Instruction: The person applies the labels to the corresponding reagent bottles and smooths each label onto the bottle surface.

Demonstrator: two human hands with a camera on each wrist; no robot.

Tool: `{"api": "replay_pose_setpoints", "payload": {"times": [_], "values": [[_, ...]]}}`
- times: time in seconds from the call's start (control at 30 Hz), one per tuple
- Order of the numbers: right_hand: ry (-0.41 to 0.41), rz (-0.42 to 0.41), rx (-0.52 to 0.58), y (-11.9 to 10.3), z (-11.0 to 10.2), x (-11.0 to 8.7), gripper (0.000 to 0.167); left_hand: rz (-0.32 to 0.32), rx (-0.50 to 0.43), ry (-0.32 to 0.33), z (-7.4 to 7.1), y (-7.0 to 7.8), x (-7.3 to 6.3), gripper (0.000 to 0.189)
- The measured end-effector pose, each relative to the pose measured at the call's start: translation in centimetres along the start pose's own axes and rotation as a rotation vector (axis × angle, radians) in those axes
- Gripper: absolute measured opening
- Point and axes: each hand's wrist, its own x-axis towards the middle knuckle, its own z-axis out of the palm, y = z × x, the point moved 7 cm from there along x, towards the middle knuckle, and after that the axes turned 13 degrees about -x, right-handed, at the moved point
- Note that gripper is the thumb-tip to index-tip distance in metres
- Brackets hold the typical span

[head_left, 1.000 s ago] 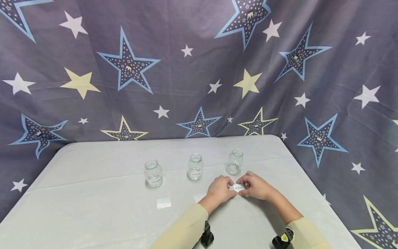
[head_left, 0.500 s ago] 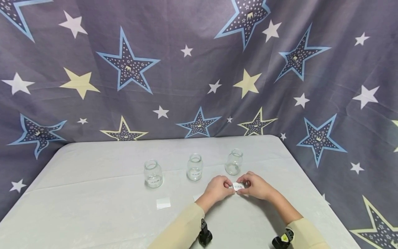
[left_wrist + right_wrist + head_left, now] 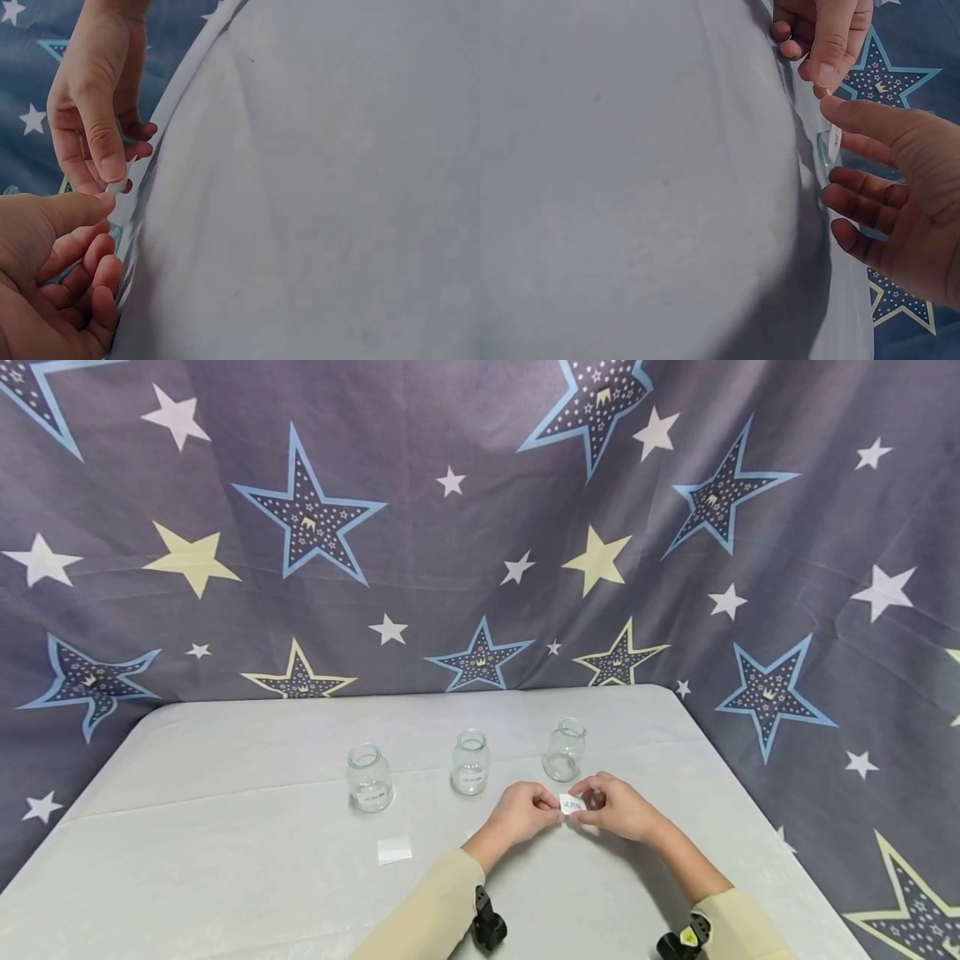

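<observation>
Between my two hands is a small white label (image 3: 572, 803) printed with dark characters. My right hand (image 3: 624, 810) pinches it between thumb and fingers at its right side. At its left corner, the thumb and index finger of my left hand (image 3: 521, 812) pinch its edge, and in the left wrist view the tips of both thumbs nearly meet over the label (image 3: 118, 186). Just behind the hands stands a clear glass jar (image 3: 565, 752) with no label showing on its front. Two more glass jars, a middle one (image 3: 470, 764) and a left one (image 3: 370, 779), carry similar white labels low on their fronts.
A white paper slip (image 3: 394, 850) lies on the cloth-covered table (image 3: 225, 877) in front of the left jar. The corner of another slip (image 3: 471, 835) shows beside my left forearm, mostly hidden. A star-patterned curtain (image 3: 420, 552) hangs behind and beside the table.
My left hand has drawn a little to the left, away from the right hand. The label has tilted and shifted slightly left and up with the right fingers. Jars have not moved.
</observation>
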Motion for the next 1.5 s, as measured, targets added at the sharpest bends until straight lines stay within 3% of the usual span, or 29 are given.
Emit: {"api": "replay_pose_setpoints", "payload": {"times": [0.33, 0.7, 0.87, 1.2, 1.5], "values": [[-0.028, 0.011, 0.021, 0.0, 0.1, 0.0, 0.029, -0.029, -0.096, -0.017, 0.0, 0.1, -0.2, 0.007], [-0.008, 0.005, 0.015, -0.6, -0.3, 0.1, 0.031, -0.05, -0.135, -0.024, -0.5, 0.0, -0.6, 0.01], [0.039, -0.001, 0.017, -1.1, -0.8, 0.1, 0.03, -0.061, -0.148, 0.001, -0.9, -0.1, -0.6, 0.011], [0.213, 0.008, 0.038, -1.7, -1.6, 0.0, 0.022, -0.059, -0.167, 0.085, -1.4, -0.2, -0.7, 0.011], [0.185, -0.04, 0.053, -2.9, -0.9, 0.1, 0.008, -0.03, -0.204, 0.098, -1.5, -0.2, -0.9, 0.013]]}}
